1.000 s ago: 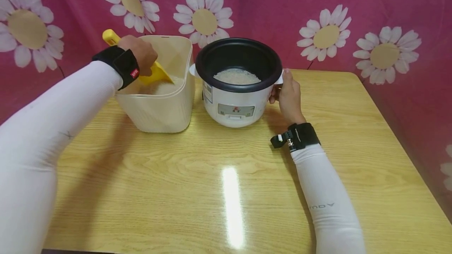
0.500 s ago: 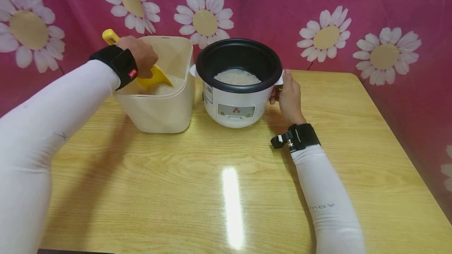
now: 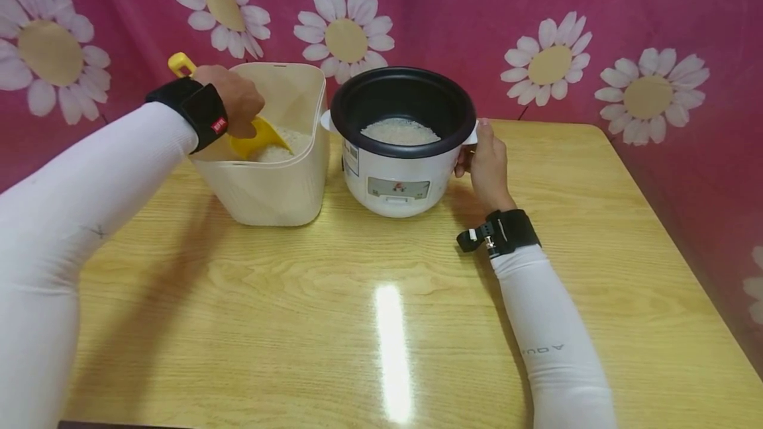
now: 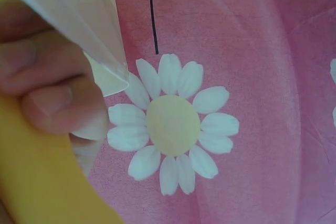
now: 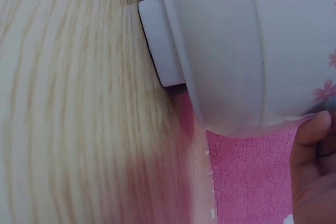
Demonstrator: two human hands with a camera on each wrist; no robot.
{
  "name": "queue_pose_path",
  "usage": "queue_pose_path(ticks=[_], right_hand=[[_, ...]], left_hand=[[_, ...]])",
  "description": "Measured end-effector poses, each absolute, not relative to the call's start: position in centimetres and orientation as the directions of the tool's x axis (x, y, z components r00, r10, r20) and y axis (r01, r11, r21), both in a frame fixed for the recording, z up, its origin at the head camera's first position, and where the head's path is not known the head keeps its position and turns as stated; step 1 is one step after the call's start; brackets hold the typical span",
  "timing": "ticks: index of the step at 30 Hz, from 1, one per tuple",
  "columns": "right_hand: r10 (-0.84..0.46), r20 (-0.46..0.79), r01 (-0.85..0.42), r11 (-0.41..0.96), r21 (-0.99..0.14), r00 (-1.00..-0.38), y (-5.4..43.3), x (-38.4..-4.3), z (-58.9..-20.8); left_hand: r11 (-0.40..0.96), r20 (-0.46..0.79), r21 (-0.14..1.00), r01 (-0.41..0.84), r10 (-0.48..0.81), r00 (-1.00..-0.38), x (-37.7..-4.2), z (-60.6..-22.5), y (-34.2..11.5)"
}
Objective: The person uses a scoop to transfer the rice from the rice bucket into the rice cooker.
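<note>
Two hands are showing on my feed: upper left in the head view, the left hand (image 3: 237, 99) is gripping a yellow scoop (image 3: 262, 141) slanting down into rice (image 3: 277, 154) inside a cream bin (image 3: 268, 196). Upper centre, the rice cooker (image 3: 411, 171) is standing beside it, grains (image 3: 399, 131) lying in its black pot (image 3: 408, 99), and I'm seeing the right hand (image 3: 490, 164) pinching its side handle (image 3: 471, 136).

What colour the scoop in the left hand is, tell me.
The scoop is yellow, best seen in the head view.
</note>
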State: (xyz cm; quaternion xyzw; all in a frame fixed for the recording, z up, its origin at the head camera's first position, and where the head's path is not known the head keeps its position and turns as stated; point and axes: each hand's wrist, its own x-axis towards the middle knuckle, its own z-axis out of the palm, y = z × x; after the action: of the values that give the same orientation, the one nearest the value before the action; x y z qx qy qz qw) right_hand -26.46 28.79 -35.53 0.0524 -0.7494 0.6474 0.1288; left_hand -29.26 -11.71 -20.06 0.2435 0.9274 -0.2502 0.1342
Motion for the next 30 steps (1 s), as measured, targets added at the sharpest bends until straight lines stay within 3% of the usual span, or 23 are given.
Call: queue_pose_path(ticks=[30], right_hand=[[0.102,0.253,-0.234,0.167,-0.958,-0.962,28.7,-26.3,-35.2]], left_hand=[[0.769,-0.412,-0.354,0.532,0.382,-0.827,-28.9,-21.1,-12.1]])
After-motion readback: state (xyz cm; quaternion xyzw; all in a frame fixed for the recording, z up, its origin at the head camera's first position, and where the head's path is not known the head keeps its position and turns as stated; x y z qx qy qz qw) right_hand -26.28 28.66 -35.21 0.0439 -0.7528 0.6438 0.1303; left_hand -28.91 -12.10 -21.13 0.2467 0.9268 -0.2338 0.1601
